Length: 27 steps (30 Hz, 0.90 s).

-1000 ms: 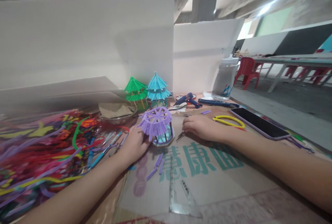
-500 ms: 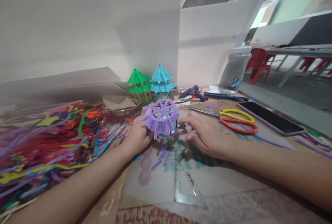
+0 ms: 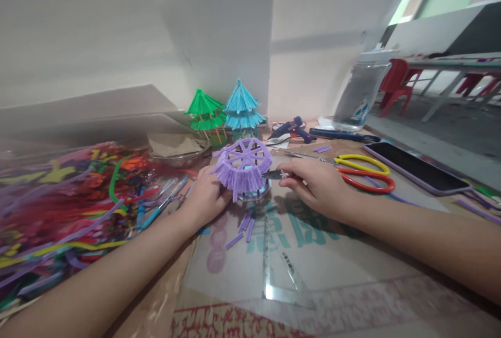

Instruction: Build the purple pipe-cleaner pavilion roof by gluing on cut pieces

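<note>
A small round pavilion model with a purple roof ring and a fringe of purple strips stands upright on the cardboard. My left hand is closed on its left side, the fingertips partly hidden behind the fringe. In my right hand is a small dark-tipped tool, pinched between thumb and fingers, its point at the right edge of the purple fringe. Several short purple strips lie in front of the model.
Green and blue roofed models stand behind. A glue gun, scissors, phone and water bottle lie or stand right. Colourful pipe cleaners fill the left. A triangle ruler lies in front.
My right hand, empty-looking before with its fingers apart, now holds the dark-tipped tool against the purple fringe. My left hand remains at the model. The camera view has shifted slightly.
</note>
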Each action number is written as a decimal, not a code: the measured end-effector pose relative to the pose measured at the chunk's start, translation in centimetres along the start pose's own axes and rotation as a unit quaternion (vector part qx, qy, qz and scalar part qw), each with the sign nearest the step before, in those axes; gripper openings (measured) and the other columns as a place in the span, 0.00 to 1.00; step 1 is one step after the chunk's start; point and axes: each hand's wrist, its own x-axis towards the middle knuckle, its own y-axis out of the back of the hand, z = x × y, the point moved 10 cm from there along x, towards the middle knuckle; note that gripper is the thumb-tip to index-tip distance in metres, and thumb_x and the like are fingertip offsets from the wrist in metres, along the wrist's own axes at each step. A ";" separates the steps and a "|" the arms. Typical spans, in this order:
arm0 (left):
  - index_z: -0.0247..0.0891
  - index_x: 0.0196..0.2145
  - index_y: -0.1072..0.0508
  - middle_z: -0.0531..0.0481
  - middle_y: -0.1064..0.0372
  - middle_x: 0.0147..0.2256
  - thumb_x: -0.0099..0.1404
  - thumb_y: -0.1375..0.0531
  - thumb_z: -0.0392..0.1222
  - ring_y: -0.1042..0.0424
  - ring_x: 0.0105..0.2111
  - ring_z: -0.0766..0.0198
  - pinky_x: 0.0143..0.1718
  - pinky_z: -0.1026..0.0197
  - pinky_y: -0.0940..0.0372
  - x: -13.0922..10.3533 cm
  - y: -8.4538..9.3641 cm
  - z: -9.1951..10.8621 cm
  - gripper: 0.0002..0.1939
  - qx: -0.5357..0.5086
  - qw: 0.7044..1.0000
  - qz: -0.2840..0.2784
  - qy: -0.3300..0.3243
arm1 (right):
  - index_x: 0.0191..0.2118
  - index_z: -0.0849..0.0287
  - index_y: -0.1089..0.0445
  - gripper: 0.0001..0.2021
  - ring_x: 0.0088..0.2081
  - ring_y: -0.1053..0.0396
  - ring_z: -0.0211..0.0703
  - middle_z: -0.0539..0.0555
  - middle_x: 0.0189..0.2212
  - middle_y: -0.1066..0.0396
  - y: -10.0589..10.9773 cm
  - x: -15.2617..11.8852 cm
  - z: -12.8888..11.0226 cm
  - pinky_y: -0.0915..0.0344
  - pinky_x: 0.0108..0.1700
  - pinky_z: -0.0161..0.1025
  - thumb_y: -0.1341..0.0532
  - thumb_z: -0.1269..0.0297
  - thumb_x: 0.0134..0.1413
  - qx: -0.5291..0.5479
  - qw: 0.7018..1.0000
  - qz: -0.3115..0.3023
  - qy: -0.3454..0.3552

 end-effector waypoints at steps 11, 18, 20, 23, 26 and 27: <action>0.37 0.43 0.23 0.40 0.25 0.47 0.65 0.44 0.40 0.28 0.50 0.47 0.59 0.42 0.36 0.1 0.0 0.1 0.12 -0.017 1.000 -0.008 0.001 | 0.45 0.61 0.26 0.16 0.31 0.29 0.43 0.54 0.29 0.25 0.0 0.0 -0.5 0.39 0.33 0.37 0.47 0.57 0.72 -0.014 1.000 -0.002 0.014; 0.38 0.45 0.23 0.41 0.25 0.49 0.66 0.45 0.39 0.29 0.51 0.46 0.58 0.41 0.35 0.1 0.0 0.1 0.14 -0.004 1.000 -0.002 0.002 | 0.46 0.60 0.26 0.15 0.34 0.27 0.44 0.55 0.32 0.23 -0.3 0.1 -0.2 0.38 0.34 0.38 0.47 0.57 0.72 -0.012 1.000 -0.017 0.003; 0.39 0.45 0.23 0.42 0.25 0.49 0.66 0.44 0.39 0.29 0.52 0.47 0.58 0.42 0.35 0.1 0.0 0.1 0.13 -0.004 1.000 -0.003 0.007 | 0.46 0.60 0.26 0.16 0.34 0.27 0.44 0.55 0.32 0.23 -0.5 0.1 -0.1 0.38 0.35 0.38 0.47 0.57 0.72 -0.012 1.000 -0.022 -0.003; 0.39 0.46 0.23 0.42 0.25 0.49 0.66 0.44 0.39 0.29 0.52 0.47 0.59 0.42 0.36 0.1 0.0 0.1 0.13 -0.012 1.000 -0.001 0.008 | 0.46 0.59 0.26 0.16 0.34 0.27 0.44 0.55 0.32 0.23 -0.5 0.1 0.0 0.39 0.35 0.38 0.47 0.56 0.72 -0.014 1.000 -0.023 -0.011; 0.38 0.48 0.23 0.41 0.26 0.51 0.66 0.43 0.39 0.30 0.53 0.47 0.61 0.41 0.38 0.1 0.1 0.1 0.15 -0.022 1.000 0.000 0.008 | 0.45 0.60 0.26 0.16 0.34 0.28 0.44 0.55 0.31 0.24 -0.6 0.1 0.1 0.39 0.35 0.38 0.47 0.57 0.72 -0.012 0.999 -0.026 -0.016; 0.38 0.48 0.23 0.40 0.26 0.51 0.66 0.43 0.39 0.29 0.53 0.46 0.61 0.41 0.38 0.1 0.1 0.1 0.15 -0.021 1.000 -0.002 0.012 | 0.45 0.60 0.26 0.16 0.34 0.28 0.44 0.55 0.31 0.24 -0.6 0.1 0.1 0.40 0.34 0.38 0.47 0.57 0.72 -0.010 0.999 -0.029 -0.018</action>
